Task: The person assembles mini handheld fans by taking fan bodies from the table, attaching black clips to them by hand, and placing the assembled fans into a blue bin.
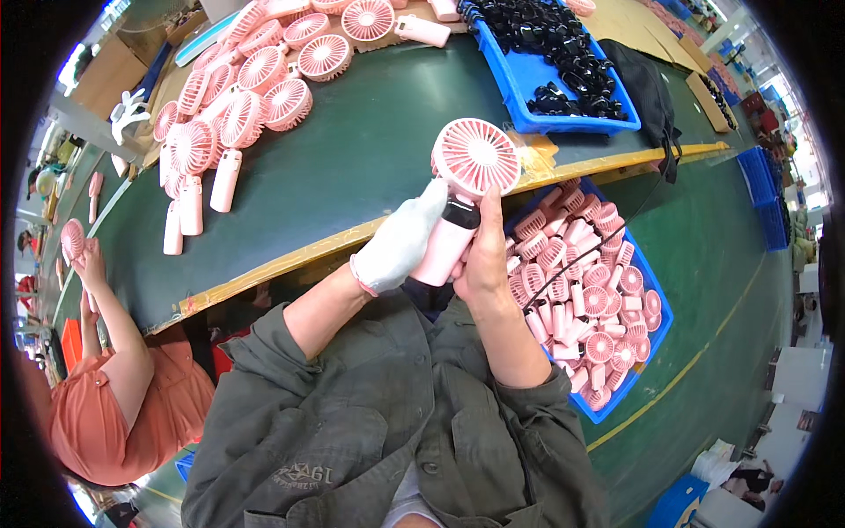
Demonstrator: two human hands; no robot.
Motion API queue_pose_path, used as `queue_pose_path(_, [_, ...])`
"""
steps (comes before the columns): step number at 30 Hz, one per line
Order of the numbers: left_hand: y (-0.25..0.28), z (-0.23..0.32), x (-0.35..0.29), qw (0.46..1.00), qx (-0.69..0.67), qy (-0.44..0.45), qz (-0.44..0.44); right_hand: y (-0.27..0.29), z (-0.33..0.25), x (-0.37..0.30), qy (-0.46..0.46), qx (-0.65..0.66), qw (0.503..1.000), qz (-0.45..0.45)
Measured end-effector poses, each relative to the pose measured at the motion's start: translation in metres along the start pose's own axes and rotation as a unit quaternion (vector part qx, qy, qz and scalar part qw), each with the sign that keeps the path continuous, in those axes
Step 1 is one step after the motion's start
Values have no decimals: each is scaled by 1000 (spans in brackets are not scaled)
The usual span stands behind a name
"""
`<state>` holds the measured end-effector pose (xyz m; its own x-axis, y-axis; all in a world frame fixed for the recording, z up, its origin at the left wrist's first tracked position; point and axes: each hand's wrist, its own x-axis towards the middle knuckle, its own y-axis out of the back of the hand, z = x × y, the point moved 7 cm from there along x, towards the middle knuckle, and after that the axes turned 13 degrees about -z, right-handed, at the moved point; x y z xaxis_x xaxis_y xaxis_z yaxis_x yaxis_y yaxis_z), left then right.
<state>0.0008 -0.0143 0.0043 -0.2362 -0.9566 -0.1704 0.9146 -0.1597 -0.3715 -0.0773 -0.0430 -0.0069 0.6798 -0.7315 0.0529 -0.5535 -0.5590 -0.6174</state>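
Observation:
A pink handheld fan (447,248) is held upright in front of me, its round slatted head above a black band at the neck. My left hand (405,239), in a white glove, closes on the fan's left side near the neck. Bare, my right hand (486,251) wraps the handle from the right, thumb up against the lower rim of the head. Both hands are over the table's near edge. The fingers behind the handle are partly hidden.
Pink fans (262,69) lie heaped on the green table (370,132). A blue crate (576,125) holds black parts; beside it lies a black bag (641,88). Below right, another blue crate (662,339) is full of pink fans, a thin black cord crossing it. A co-worker (128,405) at left holds a fan.

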Motion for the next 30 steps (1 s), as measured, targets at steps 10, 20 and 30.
queue_pose_path(10, [-9, -3, 0, 993, -5, 96, 69, 3, -35, -6, 129, -186, 974, 21])
queue_pose_path(20, [-61, 41, 15, 958, 258, -115, -53, 54, -155, -82, 317, -470, 818, 99])
queue_pose_path(30, [145, 81, -84, 588, 700, -110, 390, 369, -137, -222, -39, -471, 662, 582])
